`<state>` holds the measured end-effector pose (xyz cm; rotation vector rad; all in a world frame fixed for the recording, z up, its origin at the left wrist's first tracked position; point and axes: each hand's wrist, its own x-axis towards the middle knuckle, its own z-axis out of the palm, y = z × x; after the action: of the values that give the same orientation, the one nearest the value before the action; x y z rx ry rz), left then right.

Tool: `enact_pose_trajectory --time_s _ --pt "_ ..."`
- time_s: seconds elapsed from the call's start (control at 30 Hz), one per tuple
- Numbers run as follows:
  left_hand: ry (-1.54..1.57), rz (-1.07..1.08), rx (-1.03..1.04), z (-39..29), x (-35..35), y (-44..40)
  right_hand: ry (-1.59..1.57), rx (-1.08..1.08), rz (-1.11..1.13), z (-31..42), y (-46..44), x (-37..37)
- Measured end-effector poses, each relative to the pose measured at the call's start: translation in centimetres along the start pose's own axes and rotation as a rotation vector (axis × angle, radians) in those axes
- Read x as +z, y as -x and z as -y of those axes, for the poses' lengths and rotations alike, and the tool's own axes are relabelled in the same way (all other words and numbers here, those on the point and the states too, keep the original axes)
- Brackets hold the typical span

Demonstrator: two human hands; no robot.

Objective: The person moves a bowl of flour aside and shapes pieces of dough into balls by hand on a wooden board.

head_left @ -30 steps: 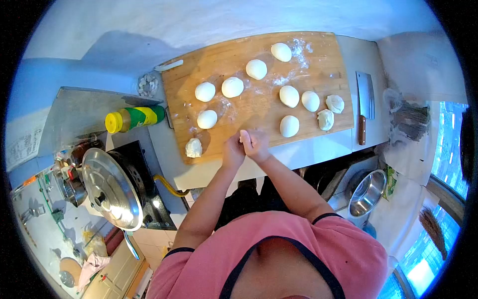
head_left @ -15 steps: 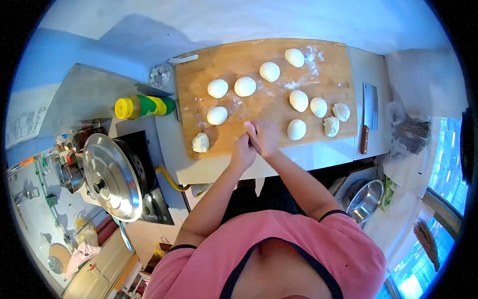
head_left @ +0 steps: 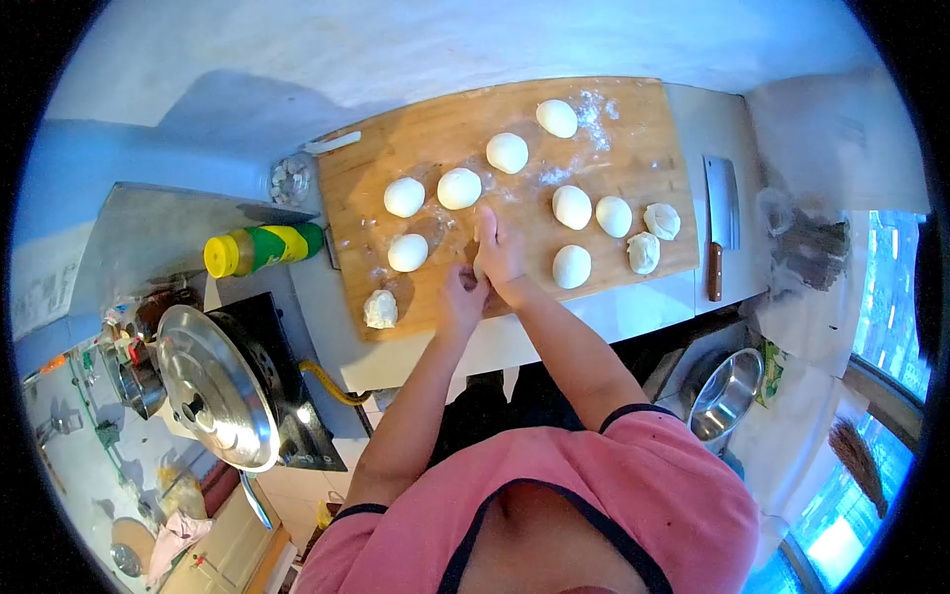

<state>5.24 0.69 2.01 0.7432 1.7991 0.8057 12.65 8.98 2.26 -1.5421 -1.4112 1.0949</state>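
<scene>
Head view shows your left hand (head_left: 463, 300) low at the front of the board (head_left: 416, 129), its fingers bent about halfway inward. Just beside it, your right hand (head_left: 502, 255) reaches farther from you, with at least one finger quite straight. They meet or nearly meet; whether some dough is hidden between them, I cannot tell. Eleven pieces lie on the board: six to the left of your hands or beyond them, five to the right.

On the left, the rough lump (head_left: 380, 309) sits close to the front edge, so I think a wide swing of your left forearm could push it off. The near left ball (head_left: 408, 252) could be dented if your left hand slips sideways, and the near right ball (head_left: 571, 266) has the same risk from your right wrist. Flour (head_left: 592, 114) is mostly at the far side, so dough near you may stick. Farther right, two rough pieces (head_left: 643, 253) lie so close that pressure could join them. The knife (head_left: 721, 208) lies just right of the board; a careless reach could catch it.

As for the room, from the left: a lid (head_left: 223, 396) over the stove (head_left: 315, 450), a bottle (head_left: 263, 249) near the board, the pale counter (head_left: 633, 315) under it, a steel bowl (head_left: 734, 381), then a bright window (head_left: 891, 287).
</scene>
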Motion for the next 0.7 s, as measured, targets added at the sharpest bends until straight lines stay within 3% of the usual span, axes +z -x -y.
enact_pose_trajectory --time_s 0.03,0.1,0.23,0.3,0.33,0.4,0.43,0.5,0.53,0.63,0.7 --pt "-0.004 0.001 -0.005 0.2 -0.2 -0.2 -0.001 0.006 0.001 0.5 0.6 -0.5" --pt "-0.226 -0.021 0.163 -0.3 -0.5 -1.3 -0.305 0.210 0.134 1.9 1.4 -2.0" --pt "-0.074 0.018 0.252 -1.0 -0.5 1.3 -0.205 0.290 0.117 2.9 2.9 -3.4" --pt "-0.231 0.011 0.243 -1.2 -0.3 1.4 0.245 -0.393 -0.180 1.8 1.5 -2.2" --pt "-0.230 -0.002 0.239 -1.0 -0.5 1.4 0.239 -0.398 -0.168 1.7 1.9 -2.1" --pt "-0.177 0.050 0.273 -0.2 -1.5 2.0 0.542 -0.630 0.013 1.5 3.4 -2.3" --pt "-0.181 0.038 0.264 0.6 -1.7 2.1 0.530 -0.632 0.025 0.6 3.5 -2.1" --pt "0.208 0.071 0.173 2.1 -1.6 1.8 0.469 -0.416 0.169 -1.5 2.9 -1.7" --pt "0.208 0.057 0.170 0.4 -1.5 1.8 0.461 -0.422 0.180 -1.5 1.8 -1.4" --pt "-0.038 0.011 0.101 -1.5 -0.4 1.1 0.184 -0.263 0.139 -0.9 -0.2 -1.5" --pt "-0.217 0.050 0.269 1.3 0.7 -1.2 0.205 -0.434 0.244 0.1 1.4 -3.3"
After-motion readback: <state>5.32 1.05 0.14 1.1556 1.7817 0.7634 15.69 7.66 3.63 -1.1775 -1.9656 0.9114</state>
